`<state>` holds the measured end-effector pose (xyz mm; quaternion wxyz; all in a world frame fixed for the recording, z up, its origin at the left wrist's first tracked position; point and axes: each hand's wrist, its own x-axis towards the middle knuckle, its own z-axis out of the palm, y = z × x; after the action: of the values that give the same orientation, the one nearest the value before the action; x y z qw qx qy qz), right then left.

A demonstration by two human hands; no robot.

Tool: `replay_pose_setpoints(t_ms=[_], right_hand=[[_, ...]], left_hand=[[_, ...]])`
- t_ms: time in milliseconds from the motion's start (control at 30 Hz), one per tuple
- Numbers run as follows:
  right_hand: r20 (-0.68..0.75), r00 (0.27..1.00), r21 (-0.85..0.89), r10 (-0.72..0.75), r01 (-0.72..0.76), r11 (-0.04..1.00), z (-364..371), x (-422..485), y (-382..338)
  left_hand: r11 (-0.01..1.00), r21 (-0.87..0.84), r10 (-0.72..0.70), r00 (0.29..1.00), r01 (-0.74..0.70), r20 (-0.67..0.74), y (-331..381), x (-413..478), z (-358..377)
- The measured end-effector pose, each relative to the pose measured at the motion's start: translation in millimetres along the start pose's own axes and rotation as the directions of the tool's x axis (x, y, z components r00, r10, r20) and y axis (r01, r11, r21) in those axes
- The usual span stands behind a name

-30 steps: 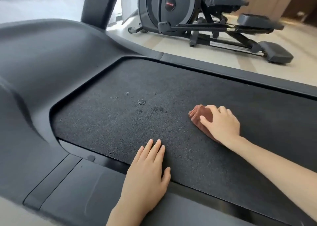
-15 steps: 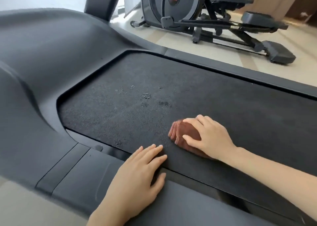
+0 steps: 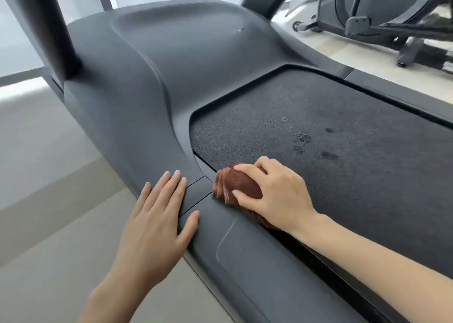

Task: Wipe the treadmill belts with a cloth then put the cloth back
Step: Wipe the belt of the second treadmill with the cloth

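A folded brown cloth lies at the near front corner of the black treadmill belt, partly over the grey side rail. My right hand grips the cloth from above, fingers curled over it and thumb against its near side. Flat on the side rail, just left of the cloth, my left hand rests with fingers straight and spread. A few small wet or dusty marks show on the belt beyond the cloth.
The treadmill's grey motor cover rises at the belt's head, with two dark uprights behind it. An elliptical trainer stands on the floor at the far right. Beige floor runs along the left.
My right hand has dragged the cloth across the belt toward the near front corner. My left hand has slid off the belt edge onto the side rail. The view has swung left.
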<state>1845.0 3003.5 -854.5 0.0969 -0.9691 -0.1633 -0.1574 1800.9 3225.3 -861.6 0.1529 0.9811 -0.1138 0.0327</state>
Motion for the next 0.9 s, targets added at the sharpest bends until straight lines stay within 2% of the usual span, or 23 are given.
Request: replay_pose_setpoints(t_ms=[100,267,367,500,667,733,900], right_hand=[[0.098,0.995,-0.048,0.015,-0.011,0.999,11.5,36.3,-10.0],[0.106,0.994,-0.048,-0.012,0.017,0.999,12.2,39.1,-10.6],[0.039,0.999,-0.012,-0.024,0.025,1.0,-0.5,0.0,4.7],[0.03,0.998,0.014,-0.059,0.058,0.998,-11.4,-31.1,22.7],[0.151,0.989,0.132,-0.004,-0.017,0.991,-10.1,3.6,16.7],[0.155,0.988,0.132,0.01,-0.031,0.991,-2.5,24.7,6.4],[0.105,0.991,0.145,-0.088,0.073,0.987,5.2,38.8,-18.0]], left_hand=[[0.997,0.073,-0.026,1.0,0.026,-0.003,8.5,14.1,1.9],[0.994,0.103,-0.025,1.0,0.026,-0.007,10.4,29.6,3.9],[0.996,0.088,-0.018,1.0,0.019,-0.012,7.6,28.7,5.1],[0.998,0.062,-0.022,0.999,0.025,-0.044,7.7,28.1,8.3],[1.0,0.018,-0.005,0.995,0.007,-0.099,9.3,27.2,10.9],[1.0,-0.007,0.0,0.993,-0.001,-0.12,8.5,27.3,10.6],[0.999,-0.048,-0.022,0.988,0.015,-0.151,4.4,28.9,10.4]])
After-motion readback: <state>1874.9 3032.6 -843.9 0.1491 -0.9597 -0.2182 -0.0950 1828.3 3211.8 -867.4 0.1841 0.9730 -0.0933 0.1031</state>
